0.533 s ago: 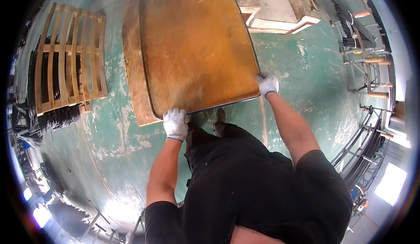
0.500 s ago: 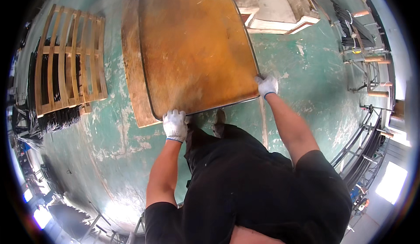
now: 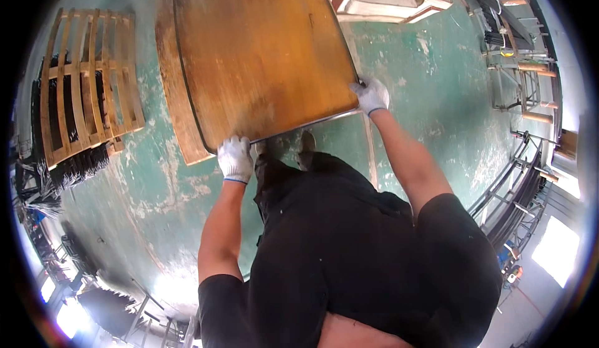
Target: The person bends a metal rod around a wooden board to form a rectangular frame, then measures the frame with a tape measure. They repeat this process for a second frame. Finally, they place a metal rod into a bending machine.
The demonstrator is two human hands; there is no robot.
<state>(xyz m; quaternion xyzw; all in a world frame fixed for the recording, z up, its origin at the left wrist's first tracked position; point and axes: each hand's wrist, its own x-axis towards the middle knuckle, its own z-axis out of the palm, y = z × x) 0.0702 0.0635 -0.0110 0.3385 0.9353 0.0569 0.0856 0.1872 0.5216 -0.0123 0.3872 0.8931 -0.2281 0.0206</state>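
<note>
A thin dark metal rod frame point(image 3: 306, 125) with rounded corners lies along a worn orange-brown wooden board point(image 3: 265, 48). The board reaches past the frame on the left side. My left hand point(image 3: 235, 156), in a white knit glove, is closed over the frame's near left corner, fingertips on top. At the near right corner my right hand point(image 3: 373, 94), gloved the same way, grips the frame from its outer side with the thumb over the board. The undersides of both grips are hidden.
On the left floor stands a slatted wooden pallet point(image 3: 93, 76) with bundled black rods point(image 3: 81, 168) beneath it. A worn pale armchair point(image 3: 390, 1) sits beyond the board at right. Metal racks point(image 3: 521, 76) line the right side. My shoes point(image 3: 306, 142) are close to the board's near edge.
The board, frame and both hands now appear higher and slightly left in the view. The pallet and armchair shift similarly. Both hands keep their hold on the frame's corners.
</note>
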